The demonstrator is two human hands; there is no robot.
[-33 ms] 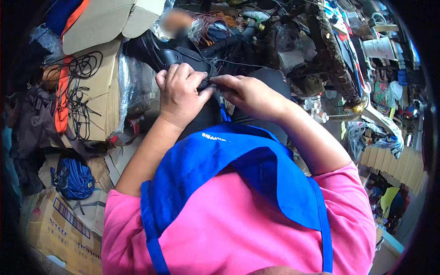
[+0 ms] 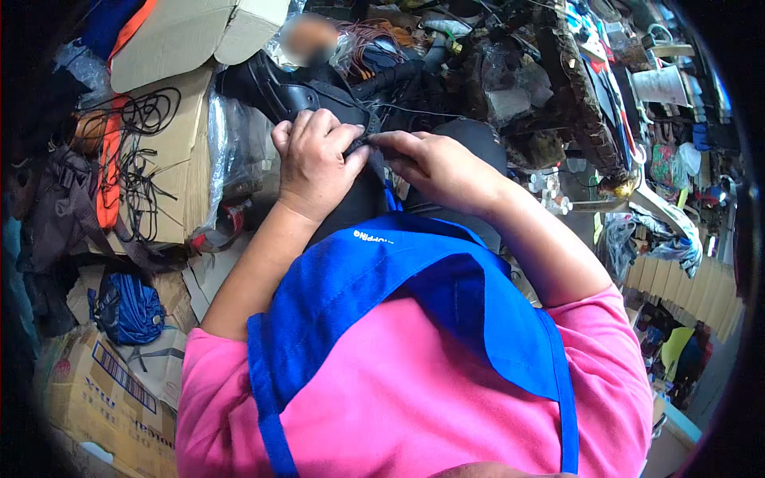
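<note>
My left hand (image 2: pixel 315 159) is closed, with thumb and fingers pinching the edge of a black item (image 2: pixel 307 97) over my lap. This item has smooth, slightly shiny panels and a ridged edge; its kind is unclear. Close against those fingertips, my right hand (image 2: pixel 448 170) is also closed, its thumb and index finger pressed together. Whatever lies between them is too small and dark to make out. A thin dark strand (image 2: pixel 422 111) runs off to the right beyond the hands. My blue apron (image 2: pixel 343 279) lies folded below them.
Flattened cardboard (image 2: pixel 171 151) with black cords (image 2: pixel 147 171) and an orange strip stands at the left. A worn, dark wooden structure (image 2: pixel 574 88) rises at the right. Lower left are a blue bag (image 2: pixel 130 309) and a cardboard box (image 2: pixel 107 398). Mixed clutter fills the far side.
Both hands keep nearly the same pose at the black edge. The right fingertips have shifted very slightly, and the apron has moved a little.
</note>
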